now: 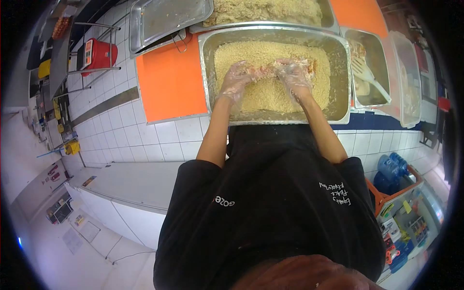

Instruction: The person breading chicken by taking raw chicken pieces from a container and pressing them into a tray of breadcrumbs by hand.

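A deep metal pan point(342, 90) in front of me holds a thick bed of pale yellow breading crumbs point(268, 98). Both my hands wear clear plastic gloves. My left hand point(236, 80) grips the left end of a pinkish piece of raw meat point(264, 72), which stretches across the crumbs. At the other end of the piece, my right hand point(293, 76) has its fingers curled around it. More meat with crumbs on it point(311, 67) shows beside the right hand; whether it is the same piece, I cannot tell.
Behind lies a second pan of clumpy breading point(264, 12). A metal tray point(170, 21) rests at the back left, above an orange tabletop point(172, 87). To the right, a smaller metal pan point(385, 72) holds a white slotted spatula point(369, 75), beside a clear plastic container point(407, 83).
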